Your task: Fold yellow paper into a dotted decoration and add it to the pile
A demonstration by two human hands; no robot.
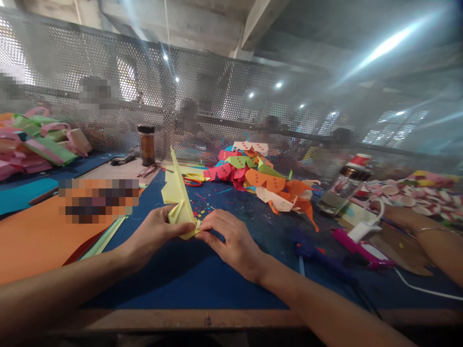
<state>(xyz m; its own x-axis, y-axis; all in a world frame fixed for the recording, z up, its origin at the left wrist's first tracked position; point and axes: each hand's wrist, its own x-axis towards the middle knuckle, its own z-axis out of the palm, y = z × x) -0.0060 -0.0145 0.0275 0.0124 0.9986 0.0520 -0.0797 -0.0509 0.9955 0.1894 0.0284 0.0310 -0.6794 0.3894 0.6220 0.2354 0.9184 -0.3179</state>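
A folded piece of pale yellow paper (181,193) stands tilted above the blue table, its long pointed flap rising away from me. My left hand (159,226) is closed on its lower left part, thumb across the front of the fold. At the paper's lower right end, my right hand (231,236) pinches a small edge between thumb and fingertips. Just behind the paper, scissors with red and yellow handles (193,180) lie on the table among tiny coloured paper scraps (204,207).
Cut and folded colourful paper shapes (267,178) are heaped behind my hands. Orange sheets (32,241) lie at left, a brown bottle (147,147) behind. At right are a clear bottle (340,188), a blue glue gun (318,255), a pink device (363,248) and another person's arm (430,236).
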